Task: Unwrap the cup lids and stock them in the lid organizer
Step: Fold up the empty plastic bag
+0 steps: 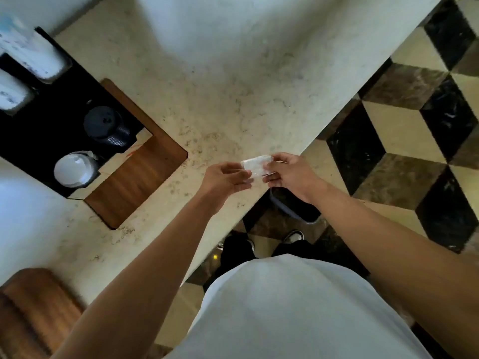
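You've got both your left hand and right hand pinched on that crumpled clear wrapper, probably balling it up for the bin right below.

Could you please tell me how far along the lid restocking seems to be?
The black organizer already holds a black lid stack and a white one. Both hands, left and right, grip crumpled clear wrap. That wrap remains undiscarded.
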### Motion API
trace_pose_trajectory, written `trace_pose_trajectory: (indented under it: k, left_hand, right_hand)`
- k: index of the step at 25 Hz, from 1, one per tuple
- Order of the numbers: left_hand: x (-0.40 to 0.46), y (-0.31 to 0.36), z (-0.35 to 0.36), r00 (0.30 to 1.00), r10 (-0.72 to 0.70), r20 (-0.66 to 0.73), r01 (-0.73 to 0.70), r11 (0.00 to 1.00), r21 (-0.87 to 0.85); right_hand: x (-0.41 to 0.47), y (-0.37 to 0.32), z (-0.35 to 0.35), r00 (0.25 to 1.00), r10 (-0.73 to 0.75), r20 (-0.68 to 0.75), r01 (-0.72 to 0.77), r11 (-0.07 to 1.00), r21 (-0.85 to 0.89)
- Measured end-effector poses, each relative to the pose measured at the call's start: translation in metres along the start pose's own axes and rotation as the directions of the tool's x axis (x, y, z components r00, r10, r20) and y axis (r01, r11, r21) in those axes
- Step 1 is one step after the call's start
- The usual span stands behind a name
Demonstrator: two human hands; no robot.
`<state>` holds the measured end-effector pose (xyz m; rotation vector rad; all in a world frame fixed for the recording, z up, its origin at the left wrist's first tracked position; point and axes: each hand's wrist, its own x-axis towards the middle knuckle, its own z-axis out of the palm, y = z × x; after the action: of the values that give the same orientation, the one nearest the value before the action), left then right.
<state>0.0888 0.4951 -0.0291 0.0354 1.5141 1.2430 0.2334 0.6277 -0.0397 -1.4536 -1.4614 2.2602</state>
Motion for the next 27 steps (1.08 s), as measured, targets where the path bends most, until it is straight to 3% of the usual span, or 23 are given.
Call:
trace_pose_trajectory:
  k: [9,14,21,27]
  left_hand:
    - [0.007,-0.024,0.152,0.999,0.038,-0.036,-0.024,0.941,0.337]
    - [0.016,-0.057,0.214,0.999,-0.036,-0.006,0.035,0.895,0.444]
    - [0.079,-0.143,0.244,0.991,-0.129,-0.036,0.122,0.754,0.646]
    - [0.197,-0.249,0.235,0.985,-0.153,-0.080,0.157,0.598,0.786]
  right_hand:
    - [-0.038,0.052,-0.156,0.996,0.012,-0.090,-0.002,0.993,0.116]
    - [-0.055,0.088,-0.210,0.976,0.102,-0.194,-0.069,0.983,0.172]
    - [-0.020,0.176,-0.229,0.866,0.341,-0.366,-0.222,0.918,0.329]
    - [0.082,0.284,-0.232,0.737,0.504,-0.450,-0.332,0.851,0.407]
